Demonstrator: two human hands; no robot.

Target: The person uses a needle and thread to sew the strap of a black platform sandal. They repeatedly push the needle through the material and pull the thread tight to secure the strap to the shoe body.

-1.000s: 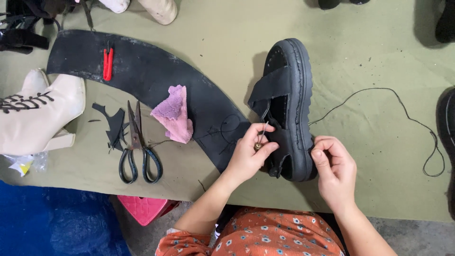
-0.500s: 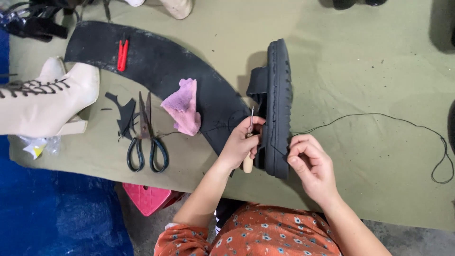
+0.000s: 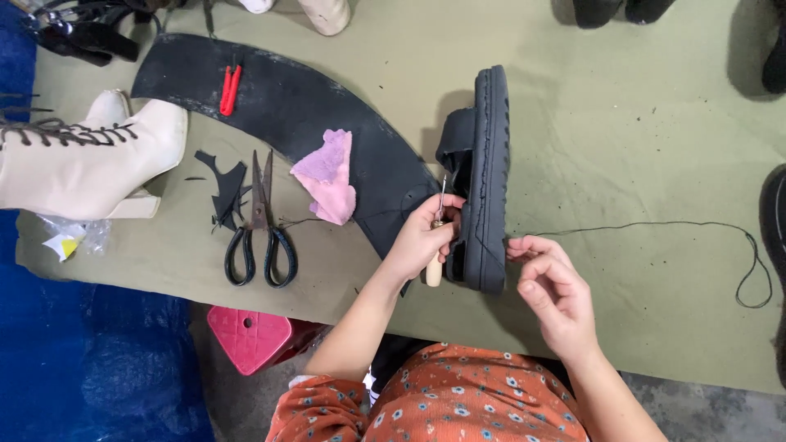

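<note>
Seen from my head camera: a black chunky-soled sandal (image 3: 485, 176) stands on its edge on the olive-green work cloth (image 3: 622, 147), sole turned to my right. My left hand (image 3: 422, 239) is clenched around a wooden-handled awl (image 3: 436, 239), its metal needle rising beside the sandal's strap, the fingers resting against the shoe. My right hand (image 3: 550, 290) sits just beside the sole's near end, fingertips pinched on a black thread (image 3: 655, 225) that runs away across the cloth and loops near its far edge; the pinch itself is small in view, so I judge it a grasp rather than a mere touch. To the left lie a long curved sheet of black rubber (image 3: 286, 106), a pink rag (image 3: 327, 176) on it, a red clip-like tool (image 3: 230, 89), black-handled scissors (image 3: 260, 225) and a cream lace-up boot (image 3: 82, 160).
</note>
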